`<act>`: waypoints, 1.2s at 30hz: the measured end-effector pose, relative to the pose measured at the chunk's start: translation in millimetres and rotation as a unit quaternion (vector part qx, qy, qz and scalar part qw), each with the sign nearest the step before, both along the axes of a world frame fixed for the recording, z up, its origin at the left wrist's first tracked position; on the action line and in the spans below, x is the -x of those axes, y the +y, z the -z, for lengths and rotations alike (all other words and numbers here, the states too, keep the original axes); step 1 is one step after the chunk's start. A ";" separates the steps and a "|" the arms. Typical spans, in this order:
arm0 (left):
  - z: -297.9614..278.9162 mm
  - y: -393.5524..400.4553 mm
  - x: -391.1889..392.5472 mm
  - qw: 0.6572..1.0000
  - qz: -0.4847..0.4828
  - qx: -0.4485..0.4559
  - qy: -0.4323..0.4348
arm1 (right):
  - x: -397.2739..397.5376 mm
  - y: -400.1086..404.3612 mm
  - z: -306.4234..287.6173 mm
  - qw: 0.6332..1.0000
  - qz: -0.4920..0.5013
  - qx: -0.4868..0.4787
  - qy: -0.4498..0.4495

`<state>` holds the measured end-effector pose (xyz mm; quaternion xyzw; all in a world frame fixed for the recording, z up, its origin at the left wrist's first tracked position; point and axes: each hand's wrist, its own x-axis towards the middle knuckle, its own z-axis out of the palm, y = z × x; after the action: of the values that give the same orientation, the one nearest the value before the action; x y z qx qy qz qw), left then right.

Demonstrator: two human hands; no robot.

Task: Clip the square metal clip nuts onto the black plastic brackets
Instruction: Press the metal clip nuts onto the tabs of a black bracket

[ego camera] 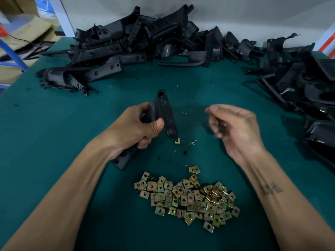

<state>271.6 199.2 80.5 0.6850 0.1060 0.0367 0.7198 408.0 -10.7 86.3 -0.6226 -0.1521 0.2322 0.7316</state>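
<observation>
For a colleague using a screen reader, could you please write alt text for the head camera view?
Head view: the left hand grips a black bracket with one clip nut at its lower tip, while the right hand, blurred, hovers loosely curled and apparently empty. A nut pile lies near on the green table; bracket heaps line the far edge.

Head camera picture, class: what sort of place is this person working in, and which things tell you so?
Probably a factory or workshop assembly bench. A heap of identical black plastic brackets lines the back of the green table, a pile of clip nuts lies in front, and the left hand grips one bracket.
</observation>
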 end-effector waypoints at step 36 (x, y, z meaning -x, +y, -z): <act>0.3 -7.9 -0.2 0.999 0.012 -0.022 -0.024 | 52.5 36.4 6.6 0.974 -0.132 -0.149 0.107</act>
<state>271.7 191.2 80.2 0.7010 0.0796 0.0469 0.7071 355.5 25.8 79.7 -0.4521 -0.1866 0.3668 0.7914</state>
